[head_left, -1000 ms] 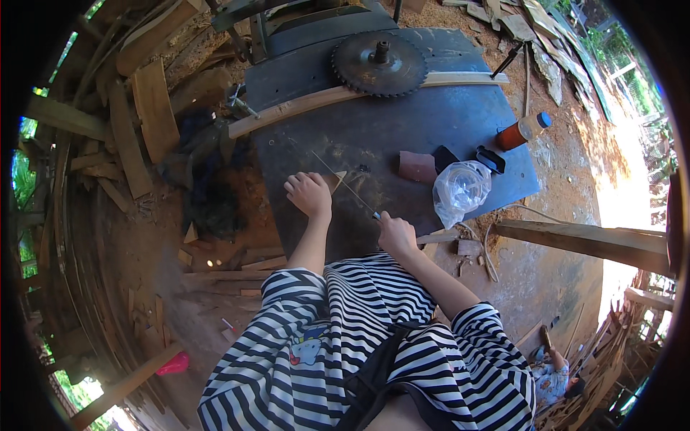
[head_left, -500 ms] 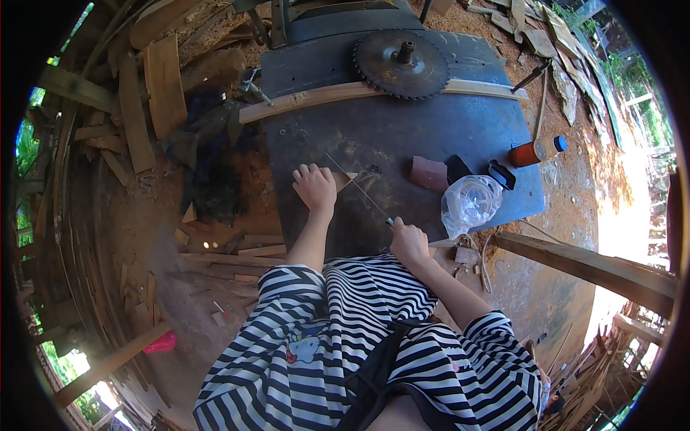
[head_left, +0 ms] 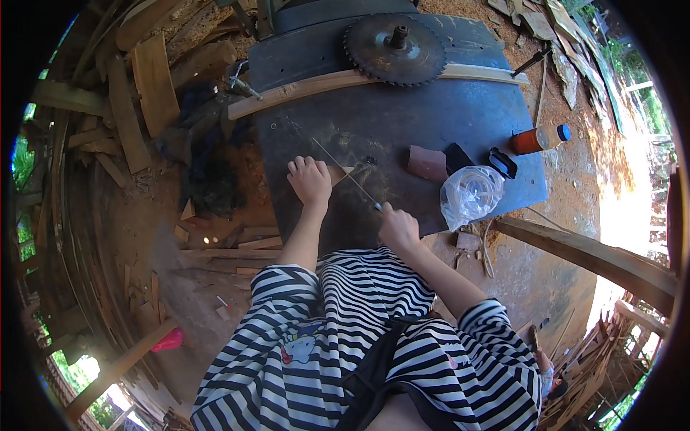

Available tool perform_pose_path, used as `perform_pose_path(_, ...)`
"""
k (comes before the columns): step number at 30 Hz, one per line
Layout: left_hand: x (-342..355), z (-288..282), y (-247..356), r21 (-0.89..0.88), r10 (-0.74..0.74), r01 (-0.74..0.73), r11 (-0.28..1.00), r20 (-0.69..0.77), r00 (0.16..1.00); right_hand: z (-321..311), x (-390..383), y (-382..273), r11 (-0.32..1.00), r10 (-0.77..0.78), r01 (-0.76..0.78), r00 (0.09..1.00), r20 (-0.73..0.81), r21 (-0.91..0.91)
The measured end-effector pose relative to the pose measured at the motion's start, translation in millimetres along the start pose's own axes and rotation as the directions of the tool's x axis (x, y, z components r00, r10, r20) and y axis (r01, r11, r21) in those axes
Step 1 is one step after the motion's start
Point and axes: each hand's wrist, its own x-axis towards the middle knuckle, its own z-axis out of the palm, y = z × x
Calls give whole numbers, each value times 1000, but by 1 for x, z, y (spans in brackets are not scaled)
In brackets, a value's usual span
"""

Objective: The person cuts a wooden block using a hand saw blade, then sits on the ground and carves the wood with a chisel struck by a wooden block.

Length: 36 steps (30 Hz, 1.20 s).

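Note:
My left hand rests on the dark metal table with its fingers curled over a small, pointed piece of wood. Only the wood's tip shows past the fingers. In my right hand, near the table's front edge, is the pale handle end of a long, thin metal rod. It looks like a slim file or saw blade, but I cannot tell which. The rod slants away to the far left and crosses the tip of the wood.
Beyond my hands, a toothed circular saw blade lies over a clamped wooden strip. To the right are brown sandpaper, a black case, a clear plastic bag and an orange bottle. A timber beam stands off the right corner.
My right hand has moved forward and left, sliding the rod farther across the wood. My left hand keeps its hold on the wood. The view has shifted slightly.

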Motion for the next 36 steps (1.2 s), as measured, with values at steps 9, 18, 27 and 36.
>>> perform_pose_path(9, 0, 0, -2, -13, -11, 11, 1000, 2, 1000, 6, -6, 7, 1000, -14, 14, 1000, 0, 0)
perform_pose_path(18, 4, -3, 5, 12, 57, -58, 998, 34, 998, 7, 11, -11, 999, 18, -16, 998, -59, 45)
perform_pose_path(27, 6, -4, 9, -6, 8, -8, 1000, 40, 999, 3, 17, -12, 998, 20, -18, 999, -40, 56)
perform_pose_path(36, 13, 0, 6, 55, -49, 48, 997, 17, 999, 1, -11, 6, 1000, 4, -3, 1000, -8, 11)
